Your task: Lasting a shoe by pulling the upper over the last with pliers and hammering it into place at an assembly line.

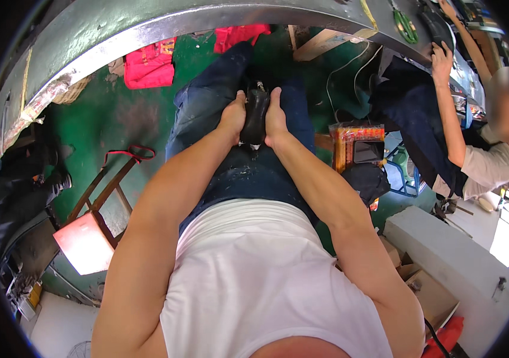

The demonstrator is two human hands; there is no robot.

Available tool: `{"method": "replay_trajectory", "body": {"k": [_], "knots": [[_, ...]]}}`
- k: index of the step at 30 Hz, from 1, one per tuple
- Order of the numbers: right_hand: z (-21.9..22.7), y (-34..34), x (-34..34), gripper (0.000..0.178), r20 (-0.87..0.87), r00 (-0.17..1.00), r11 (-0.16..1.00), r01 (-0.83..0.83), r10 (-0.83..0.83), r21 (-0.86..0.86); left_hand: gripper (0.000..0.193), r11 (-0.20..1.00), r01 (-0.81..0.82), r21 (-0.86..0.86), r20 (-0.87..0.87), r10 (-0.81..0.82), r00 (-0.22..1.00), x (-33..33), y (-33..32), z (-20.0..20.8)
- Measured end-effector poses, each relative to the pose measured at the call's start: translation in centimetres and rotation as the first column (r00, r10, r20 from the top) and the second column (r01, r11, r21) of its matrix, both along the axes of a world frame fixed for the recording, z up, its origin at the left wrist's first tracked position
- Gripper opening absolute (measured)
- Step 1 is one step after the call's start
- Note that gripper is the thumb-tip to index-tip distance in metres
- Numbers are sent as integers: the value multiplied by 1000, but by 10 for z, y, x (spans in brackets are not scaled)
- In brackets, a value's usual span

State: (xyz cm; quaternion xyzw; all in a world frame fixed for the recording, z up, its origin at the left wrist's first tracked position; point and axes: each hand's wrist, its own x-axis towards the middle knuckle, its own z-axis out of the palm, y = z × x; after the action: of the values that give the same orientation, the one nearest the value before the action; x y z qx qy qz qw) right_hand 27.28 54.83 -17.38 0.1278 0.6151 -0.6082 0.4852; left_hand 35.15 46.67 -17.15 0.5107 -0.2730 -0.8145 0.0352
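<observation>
A narrow, glossy black shoe (258,113) stands lengthwise between my thighs, with small pale bits at its far and near ends. My left hand (232,116) presses against its left side, the thumb along the edge. On the opposite side my right hand (275,119) does the same, so both hands clasp the shoe. Most of my fingers are hidden under and behind it. Dark blue trousers (239,173) with pale smears lie beneath it on my lap.
A grey metal-edged bench (165,27) curves across the front, bearing green-handled pliers (405,28). A co-worker (475,143) sits at the right, one hand near the bench edge. Left is a wooden stool (87,238); right, an orange-wrapped bundle (341,146) with a dark phone (368,152). Red cloth (149,67) hangs ahead.
</observation>
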Motion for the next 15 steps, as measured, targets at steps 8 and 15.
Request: {"method": "replay_trajectory", "body": {"k": [8, 15], "knots": [[44, 35, 6, 58, -501, 858, 870, -326, 109, -369, 64, 982, -157, 103, -383, 185, 905, 27, 12, 34], [108, 77, -5, 69, -785, 519, 565, -779, 339, -271, 67, 999, -39, -8, -453, 31, 891, 44, 0, 59]]}}
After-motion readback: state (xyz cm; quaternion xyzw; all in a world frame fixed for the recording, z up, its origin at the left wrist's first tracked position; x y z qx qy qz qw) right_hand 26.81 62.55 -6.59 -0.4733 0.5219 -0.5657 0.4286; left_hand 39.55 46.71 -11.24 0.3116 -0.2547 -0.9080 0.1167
